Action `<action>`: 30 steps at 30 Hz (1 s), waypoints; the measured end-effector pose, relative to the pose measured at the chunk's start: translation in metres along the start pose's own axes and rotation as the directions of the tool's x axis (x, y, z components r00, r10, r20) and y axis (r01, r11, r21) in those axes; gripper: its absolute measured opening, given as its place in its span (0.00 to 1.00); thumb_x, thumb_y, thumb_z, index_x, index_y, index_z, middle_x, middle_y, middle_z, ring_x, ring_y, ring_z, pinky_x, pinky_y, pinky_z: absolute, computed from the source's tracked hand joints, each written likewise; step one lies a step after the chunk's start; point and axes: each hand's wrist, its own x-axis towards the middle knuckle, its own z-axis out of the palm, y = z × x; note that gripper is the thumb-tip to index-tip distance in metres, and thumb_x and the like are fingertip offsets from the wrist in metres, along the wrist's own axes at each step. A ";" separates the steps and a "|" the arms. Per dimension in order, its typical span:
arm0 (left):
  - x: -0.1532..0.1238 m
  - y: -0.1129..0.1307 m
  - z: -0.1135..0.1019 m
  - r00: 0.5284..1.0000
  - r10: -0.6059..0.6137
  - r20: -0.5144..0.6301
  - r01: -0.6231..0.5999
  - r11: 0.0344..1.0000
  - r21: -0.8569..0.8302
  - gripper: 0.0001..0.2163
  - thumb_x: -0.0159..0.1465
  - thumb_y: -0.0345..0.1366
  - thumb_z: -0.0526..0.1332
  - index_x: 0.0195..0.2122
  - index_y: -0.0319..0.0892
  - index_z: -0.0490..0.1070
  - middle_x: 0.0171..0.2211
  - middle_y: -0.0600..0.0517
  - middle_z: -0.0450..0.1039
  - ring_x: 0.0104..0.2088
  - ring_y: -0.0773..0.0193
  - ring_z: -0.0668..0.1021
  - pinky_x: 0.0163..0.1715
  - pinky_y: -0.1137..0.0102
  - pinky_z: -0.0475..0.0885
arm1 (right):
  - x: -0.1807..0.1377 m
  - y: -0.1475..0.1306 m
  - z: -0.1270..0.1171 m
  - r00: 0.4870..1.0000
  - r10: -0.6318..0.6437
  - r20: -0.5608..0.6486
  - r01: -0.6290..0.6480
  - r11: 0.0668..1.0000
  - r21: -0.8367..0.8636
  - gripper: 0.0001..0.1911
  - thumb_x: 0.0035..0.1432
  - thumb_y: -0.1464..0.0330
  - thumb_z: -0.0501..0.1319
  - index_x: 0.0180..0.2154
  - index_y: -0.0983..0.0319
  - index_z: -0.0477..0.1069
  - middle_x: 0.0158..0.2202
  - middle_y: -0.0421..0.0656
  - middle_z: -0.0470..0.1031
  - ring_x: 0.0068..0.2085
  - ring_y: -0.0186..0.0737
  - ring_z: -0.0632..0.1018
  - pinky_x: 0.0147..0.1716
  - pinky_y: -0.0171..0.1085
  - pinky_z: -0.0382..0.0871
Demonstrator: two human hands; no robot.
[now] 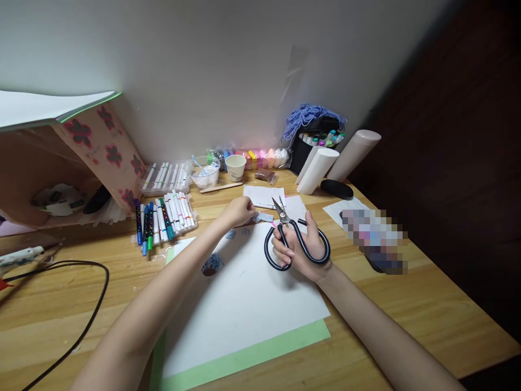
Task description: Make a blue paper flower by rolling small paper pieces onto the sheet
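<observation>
My right hand (300,247) is wrapped around a pair of scissors (284,216) with large black loop handles. Their blades point up and away from me, slightly parted. At the far edge of the white paper sheet (244,304), my left hand (240,210) has its fingers pinched together at the end of a small light-blue piece (264,217); what it is made of is hard to make out. A brown and blue tufted piece (212,264) lies on the sheet beside my left forearm. Small blue scraps (230,234) are on the sheet near my left wrist.
Markers (163,220) lie at the left, near a patterned box (109,146) and a black cable (103,288). Along the wall stand a plastic bowl (204,176), a paper cup (235,168), a black pen holder (300,155) and a white roll (318,171). A blurred-out object (374,239) lies right.
</observation>
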 end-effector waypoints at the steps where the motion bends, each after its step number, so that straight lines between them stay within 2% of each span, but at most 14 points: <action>1: -0.001 -0.001 -0.003 1.000 0.012 -0.021 -0.013 0.999 -0.033 0.04 0.56 0.34 0.61 0.28 0.40 0.70 0.28 0.49 0.75 0.30 0.62 0.75 0.32 0.70 0.67 | 0.000 0.000 0.001 1.000 -0.003 -0.002 0.003 1.000 -0.006 0.40 0.47 0.33 0.39 0.25 0.62 0.65 0.12 0.34 0.58 0.15 0.31 0.64 0.19 0.32 0.62; 5: -0.011 -0.001 -0.014 0.991 0.078 -0.107 -0.095 0.981 -0.167 0.05 0.58 0.36 0.60 0.32 0.39 0.68 0.32 0.50 0.75 0.32 0.63 0.75 0.32 0.71 0.68 | 0.002 0.004 0.004 0.999 -0.040 -0.023 0.039 0.998 -0.048 0.37 0.48 0.34 0.43 0.25 0.62 0.64 0.12 0.35 0.59 0.15 0.32 0.64 0.19 0.34 0.64; 8: -0.028 0.004 -0.022 0.975 0.133 -0.176 -0.179 0.944 -0.278 0.06 0.59 0.37 0.60 0.33 0.39 0.67 0.33 0.50 0.74 0.34 0.65 0.76 0.35 0.71 0.70 | 0.008 0.011 0.003 0.979 -0.146 -0.142 0.129 0.984 -0.124 0.29 0.47 0.40 0.55 0.26 0.61 0.64 0.12 0.34 0.62 0.16 0.33 0.68 0.20 0.35 0.67; 10: -0.045 0.008 -0.026 0.950 0.182 -0.253 -0.269 0.888 -0.373 0.07 0.59 0.37 0.62 0.34 0.40 0.67 0.33 0.50 0.73 0.34 0.64 0.76 0.37 0.70 0.70 | 0.014 0.017 0.001 0.924 -0.283 -0.257 0.231 0.949 -0.216 0.24 0.43 0.48 0.66 0.26 0.61 0.64 0.16 0.35 0.68 0.18 0.33 0.71 0.20 0.34 0.69; 12: -0.062 0.014 -0.029 0.936 0.211 -0.281 -0.312 0.868 -0.387 0.08 0.59 0.39 0.62 0.36 0.40 0.67 0.32 0.51 0.73 0.34 0.65 0.76 0.37 0.70 0.70 | 0.019 0.022 -0.003 0.848 -0.406 -0.341 0.318 0.904 -0.286 0.23 0.38 0.54 0.71 0.27 0.62 0.64 0.22 0.38 0.74 0.19 0.32 0.73 0.22 0.33 0.70; 15: -0.085 0.023 -0.033 0.933 0.254 -0.254 -0.333 0.877 -0.347 0.09 0.60 0.40 0.62 0.37 0.41 0.68 0.34 0.51 0.73 0.35 0.64 0.76 0.37 0.70 0.70 | 0.024 0.025 -0.008 0.782 -0.480 -0.397 0.384 0.873 -0.299 0.24 0.36 0.58 0.73 0.29 0.61 0.64 0.23 0.37 0.74 0.21 0.33 0.75 0.23 0.34 0.73; 20: -0.100 0.031 -0.033 0.956 0.250 -0.155 -0.282 0.930 -0.236 0.09 0.62 0.39 0.60 0.42 0.44 0.69 0.36 0.51 0.75 0.38 0.63 0.76 0.37 0.69 0.69 | 0.023 0.023 -0.009 0.751 -0.542 -0.377 0.434 0.836 -0.337 0.24 0.32 0.61 0.75 0.27 0.60 0.63 0.20 0.32 0.68 0.20 0.34 0.74 0.22 0.37 0.74; 23: -0.099 0.032 -0.029 0.974 0.199 -0.112 -0.223 0.935 -0.277 0.13 0.61 0.42 0.60 0.46 0.44 0.69 0.39 0.50 0.76 0.40 0.62 0.77 0.40 0.69 0.69 | 0.021 0.023 -0.005 0.745 -0.582 -0.325 0.451 0.800 -0.396 0.23 0.34 0.62 0.74 0.27 0.60 0.63 0.20 0.33 0.68 0.20 0.35 0.74 0.22 0.38 0.74; 25: -0.098 0.033 -0.027 0.985 0.159 -0.063 -0.171 0.921 -0.350 0.13 0.61 0.43 0.60 0.43 0.42 0.71 0.38 0.50 0.77 0.39 0.62 0.77 0.40 0.69 0.70 | 0.019 0.023 -0.003 0.743 -0.604 -0.288 0.457 0.772 -0.441 0.22 0.35 0.63 0.74 0.27 0.60 0.64 0.20 0.34 0.70 0.20 0.35 0.74 0.22 0.38 0.73; 27: -0.097 0.035 -0.025 0.992 0.124 -0.001 -0.114 0.910 -0.398 0.11 0.60 0.43 0.60 0.37 0.41 0.74 0.35 0.50 0.78 0.36 0.63 0.77 0.38 0.70 0.69 | 0.018 0.023 -0.002 0.738 -0.617 -0.272 0.456 0.754 -0.472 0.21 0.35 0.63 0.74 0.27 0.60 0.64 0.21 0.35 0.71 0.21 0.35 0.75 0.23 0.38 0.73; 30: -0.097 0.038 -0.026 0.996 0.082 0.022 -0.066 0.912 -0.406 0.10 0.59 0.42 0.60 0.30 0.40 0.74 0.31 0.51 0.78 0.34 0.63 0.76 0.37 0.71 0.68 | 0.016 0.021 0.001 0.750 -0.591 -0.297 0.433 0.778 -0.456 0.23 0.35 0.61 0.74 0.27 0.60 0.63 0.20 0.36 0.72 0.21 0.36 0.75 0.23 0.37 0.73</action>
